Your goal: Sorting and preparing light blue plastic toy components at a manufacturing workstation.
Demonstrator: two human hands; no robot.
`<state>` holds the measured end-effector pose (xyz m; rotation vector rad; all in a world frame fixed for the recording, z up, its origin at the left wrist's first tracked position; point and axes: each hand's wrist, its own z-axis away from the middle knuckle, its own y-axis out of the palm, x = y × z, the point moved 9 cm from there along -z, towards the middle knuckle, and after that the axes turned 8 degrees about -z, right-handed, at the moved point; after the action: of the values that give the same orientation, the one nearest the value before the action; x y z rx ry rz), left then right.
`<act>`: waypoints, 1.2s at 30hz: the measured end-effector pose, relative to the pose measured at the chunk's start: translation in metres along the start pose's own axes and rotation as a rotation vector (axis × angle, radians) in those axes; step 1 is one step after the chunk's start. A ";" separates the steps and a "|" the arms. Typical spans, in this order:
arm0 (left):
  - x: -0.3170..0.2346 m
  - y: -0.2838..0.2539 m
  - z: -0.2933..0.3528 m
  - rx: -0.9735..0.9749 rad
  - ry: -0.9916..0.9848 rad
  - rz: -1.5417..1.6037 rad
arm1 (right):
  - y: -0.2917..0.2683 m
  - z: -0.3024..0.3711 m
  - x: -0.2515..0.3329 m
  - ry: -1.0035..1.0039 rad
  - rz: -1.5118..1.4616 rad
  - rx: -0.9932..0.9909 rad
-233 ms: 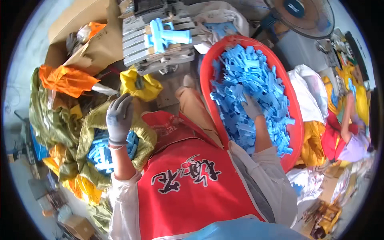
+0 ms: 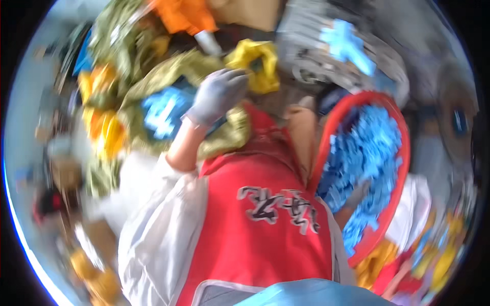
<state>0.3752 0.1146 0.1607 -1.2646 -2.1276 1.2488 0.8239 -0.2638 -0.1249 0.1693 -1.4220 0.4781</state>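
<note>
My left hand [image 2: 220,97], in a grey glove, is raised over the right side of an olive woven sack [image 2: 237,127]. Light-blue plastic pieces [image 2: 166,109] lie in the sack's mouth. Its fingers look bent, but motion smears them; no object shows in them. My right hand [image 2: 357,194], also gloved, reaches into a red oval tub [image 2: 403,137] heaped with blue plastic pieces [image 2: 370,148]. Blur and the pile hide its fingers. A light-blue pistol-shaped toy [image 2: 347,46] rests on a grey slatted stand [image 2: 301,30] beyond the tub.
A yellow bag [image 2: 268,76] stands just beyond my left hand, with an orange bag [image 2: 186,15] and a cardboard box [image 2: 245,13] behind. A fan [image 2: 457,117] is at the right. White sacking [image 2: 411,209] lies beside the tub. Another person's arm [image 2: 398,280] shows at lower right.
The view has swung left, so the scene shifts and blurs; sack and left hand now sit nearer the middle. My right hand remains in the tub, and my left hand stays above the sack.
</note>
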 end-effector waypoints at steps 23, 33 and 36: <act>0.099 -0.050 0.048 -0.024 -0.469 -0.049 | 0.105 0.027 0.072 0.150 -1.014 0.200; 0.026 -0.010 -0.070 -0.070 -0.245 0.252 | 0.111 0.050 0.108 0.077 -0.739 0.148; 0.025 -0.001 -0.071 -0.049 -0.269 0.317 | 0.108 0.051 0.107 0.066 -0.776 0.167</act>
<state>0.4095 0.1713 0.1967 -1.5803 -2.2101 1.5834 0.7410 -0.1644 -0.0313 0.7964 -1.1390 -0.0433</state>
